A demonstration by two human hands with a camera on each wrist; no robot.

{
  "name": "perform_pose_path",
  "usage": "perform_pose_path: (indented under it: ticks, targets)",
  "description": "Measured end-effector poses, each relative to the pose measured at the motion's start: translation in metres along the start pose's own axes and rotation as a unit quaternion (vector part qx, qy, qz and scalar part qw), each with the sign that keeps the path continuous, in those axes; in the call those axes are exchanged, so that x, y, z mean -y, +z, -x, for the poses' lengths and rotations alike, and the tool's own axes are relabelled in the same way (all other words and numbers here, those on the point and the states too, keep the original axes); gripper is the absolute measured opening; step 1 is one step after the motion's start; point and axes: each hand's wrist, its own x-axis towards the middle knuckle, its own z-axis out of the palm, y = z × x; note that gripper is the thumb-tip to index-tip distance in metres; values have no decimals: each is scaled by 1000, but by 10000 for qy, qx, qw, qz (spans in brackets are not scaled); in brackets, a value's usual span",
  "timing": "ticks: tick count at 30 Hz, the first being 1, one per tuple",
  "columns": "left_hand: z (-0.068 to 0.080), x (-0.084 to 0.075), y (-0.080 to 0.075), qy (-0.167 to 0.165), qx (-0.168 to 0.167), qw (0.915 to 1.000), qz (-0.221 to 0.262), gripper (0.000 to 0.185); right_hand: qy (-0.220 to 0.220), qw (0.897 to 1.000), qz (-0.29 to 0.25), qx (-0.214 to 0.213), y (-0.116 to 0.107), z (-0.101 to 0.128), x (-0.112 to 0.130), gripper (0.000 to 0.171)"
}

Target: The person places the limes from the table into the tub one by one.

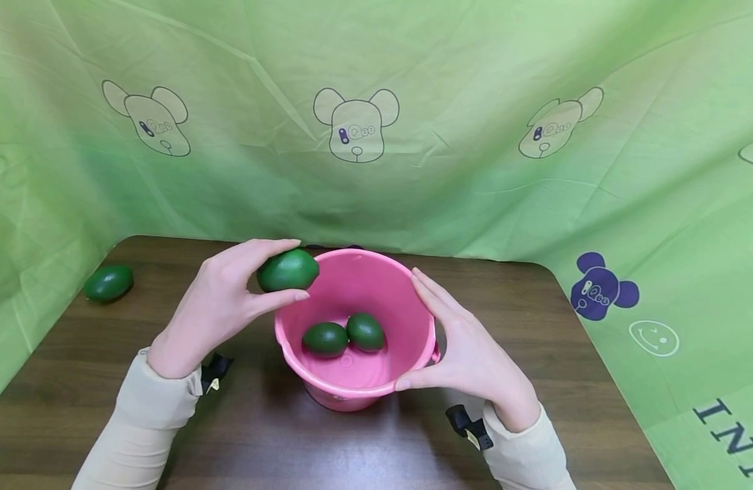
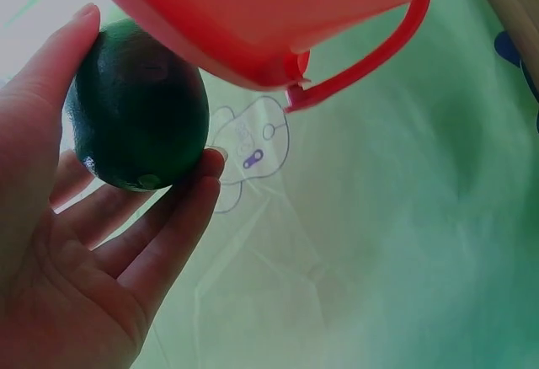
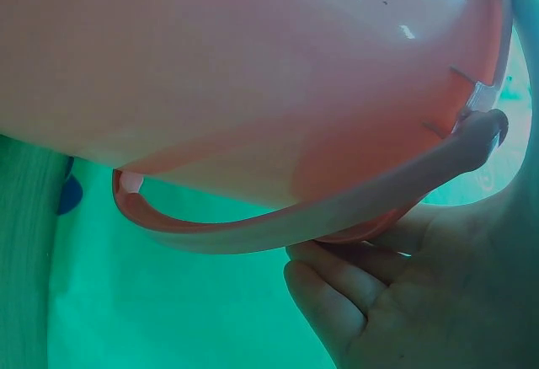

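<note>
My left hand (image 1: 223, 289) grips a glossy green avocado-shaped fruit (image 1: 288, 270) between thumb and fingers, at the left rim of a pink bucket (image 1: 336, 393). The left wrist view has the held fruit (image 2: 139, 112) just beside the bucket's rim. Inside the bucket, two similar green fruits (image 1: 325, 339) lie side by side on the bottom. My right hand (image 1: 468, 347) holds the bucket's right side, its thumb at the near rim and its fingers along the far rim. The bucket's handle (image 3: 253, 230) hangs beneath the rim in the right wrist view.
One more green fruit (image 1: 109, 283) lies at the far left edge of the brown wooden table (image 1: 505, 292). A green cloth (image 1: 449, 197) printed with bear heads hangs behind and at both sides. Black straps (image 1: 215, 373) are on both wrists.
</note>
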Motion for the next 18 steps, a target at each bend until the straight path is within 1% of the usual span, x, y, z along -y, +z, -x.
perform_pose_path:
  ticks: [5, 14, 18]
  targets:
    - [-1, -3, 3, 83, -4, 9999, 117, 70, 0, 10000, 17, 3, -1, -1, 1, 133]
    - [-2, -9, 7, 183, 105, 9996, 167, 67, 11, 10000, 4, 7, -2, 0, 2, 134]
    - [-3, -13, 8, 203, 206, 9993, 218, 64, 16, 10000, -13, 12, -1, 0, 1, 134]
